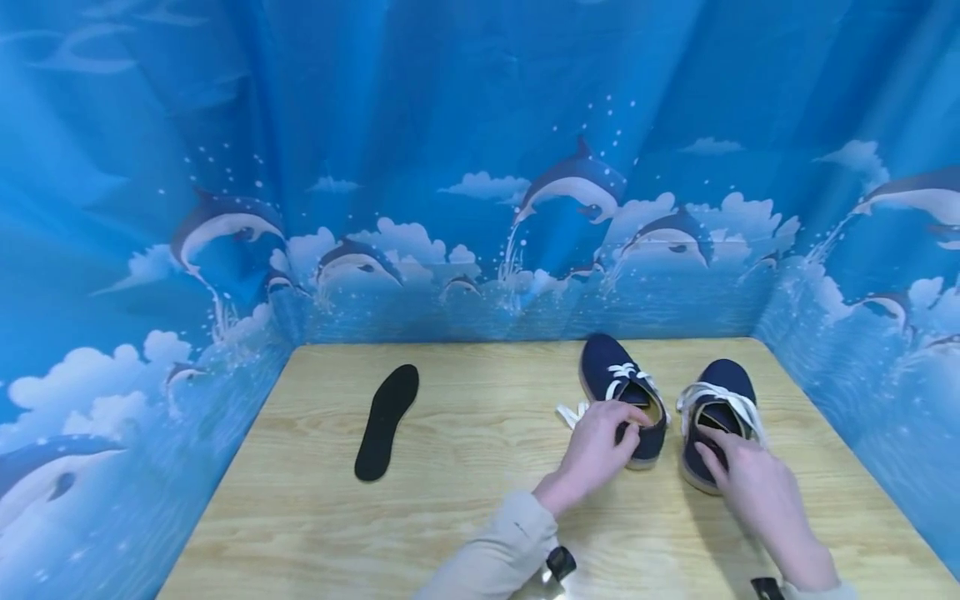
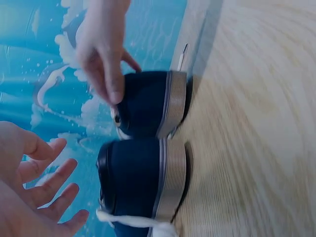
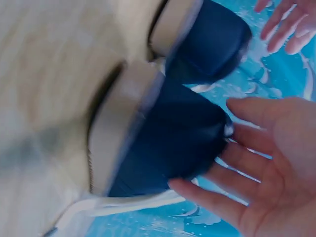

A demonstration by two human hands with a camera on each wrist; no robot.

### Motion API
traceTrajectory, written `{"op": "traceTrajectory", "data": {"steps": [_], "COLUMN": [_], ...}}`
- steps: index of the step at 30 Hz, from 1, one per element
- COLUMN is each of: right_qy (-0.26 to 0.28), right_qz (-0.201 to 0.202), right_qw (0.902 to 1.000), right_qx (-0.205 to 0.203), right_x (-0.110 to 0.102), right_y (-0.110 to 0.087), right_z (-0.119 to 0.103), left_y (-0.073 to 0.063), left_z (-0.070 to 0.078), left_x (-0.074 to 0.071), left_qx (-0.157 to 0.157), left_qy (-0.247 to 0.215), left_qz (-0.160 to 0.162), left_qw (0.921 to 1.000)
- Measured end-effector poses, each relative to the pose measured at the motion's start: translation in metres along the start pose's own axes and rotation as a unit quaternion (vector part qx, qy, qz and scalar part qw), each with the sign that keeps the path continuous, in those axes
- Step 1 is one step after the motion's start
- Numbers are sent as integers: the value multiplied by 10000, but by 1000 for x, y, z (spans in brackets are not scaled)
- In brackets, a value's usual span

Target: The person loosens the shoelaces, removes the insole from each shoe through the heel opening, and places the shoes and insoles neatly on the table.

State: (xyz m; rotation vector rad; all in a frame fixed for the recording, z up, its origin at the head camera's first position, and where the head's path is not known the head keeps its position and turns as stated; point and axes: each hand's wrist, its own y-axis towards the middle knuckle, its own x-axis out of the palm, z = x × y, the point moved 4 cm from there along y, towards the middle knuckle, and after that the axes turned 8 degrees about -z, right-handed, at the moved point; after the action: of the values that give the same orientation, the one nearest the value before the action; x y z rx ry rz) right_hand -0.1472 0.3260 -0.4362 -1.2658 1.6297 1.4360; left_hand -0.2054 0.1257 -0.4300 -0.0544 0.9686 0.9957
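Observation:
Two navy sneakers with white laces stand side by side, toes toward the back curtain. Over the opening of the left sneaker [image 1: 602, 364] hovers my left hand [image 1: 596, 446], its fingers loosely spread. The left wrist view shows that hand [image 2: 34, 182] apart from the heel, holding nothing. My right hand [image 1: 761, 492] is at the heel opening of the right sneaker [image 1: 729, 379]. In the right wrist view, its fairly straight fingers [image 3: 207, 197] lie along the collar and side of the blurred shoe [image 3: 168, 133]. Part of those fingers is hidden behind the collar.
A black insole [image 1: 386, 421] lies flat on the left part of the wooden table [image 1: 480, 400]. From the left sneaker a loose white lace [image 1: 572, 414] trails onto the tabletop. A blue dolphin-print curtain [image 1: 420, 100] encloses the back and both sides.

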Motion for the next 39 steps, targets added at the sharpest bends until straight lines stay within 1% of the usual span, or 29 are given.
{"op": "traceTrajectory", "data": {"steps": [1,3,5,6,8,10,12,13,15,16,17,18,22,25,30,34,36,39], "right_qy": [48,165,275,328,434,552,558,564,564,557,552,565,550,485,412,422,493,661], "right_qz": [101,465,757,752,537,-18,-561,-715,-900,-933,-947,-931,-918,-847,-643,-513,-621,-1113], "right_qw": [9999,9985,9966,9966,9974,9972,9950,9940,9927,9925,9924,9924,9923,9935,9957,9971,9964,9909], "right_qx": [-78,-217,-162,-46,211,511,613,599,575,563,559,569,629,591,521,361,299,376], "right_x": [-3,-10,-16,-17,-15,-8,1,5,12,15,16,17,16,12,9,7,6,1], "right_y": [1,6,14,19,27,36,41,43,43,42,41,40,33,27,16,6,3,3], "right_z": [0,5,15,22,40,55,67,71,77,78,78,78,73,67,57,48,44,46], "left_y": [1,3,6,7,9,11,12,12,11,11,10,9,4,0,-11,-19,-23,-27], "left_z": [3,10,18,22,30,38,43,45,46,45,44,43,38,36,31,27,24,21], "left_x": [3,8,16,20,31,43,55,61,70,74,76,77,74,68,54,40,33,24], "left_qx": [64,176,259,311,415,543,696,752,810,818,807,789,819,904,932,873,829,745], "left_qy": [83,310,496,618,865,1129,1577,1795,2159,2294,2341,2349,2129,2035,1744,1469,1396,1319], "left_qz": [-7,-50,-213,-339,-683,-1080,-1436,-1573,-1743,-1763,-1780,-1765,-1643,-1670,-1750,-1788,-1800,-1805], "left_qw": [9999,9994,9982,9970,9930,9862,9745,9682,9573,9537,9524,9526,9597,9605,9645,9689,9702,9718]}}
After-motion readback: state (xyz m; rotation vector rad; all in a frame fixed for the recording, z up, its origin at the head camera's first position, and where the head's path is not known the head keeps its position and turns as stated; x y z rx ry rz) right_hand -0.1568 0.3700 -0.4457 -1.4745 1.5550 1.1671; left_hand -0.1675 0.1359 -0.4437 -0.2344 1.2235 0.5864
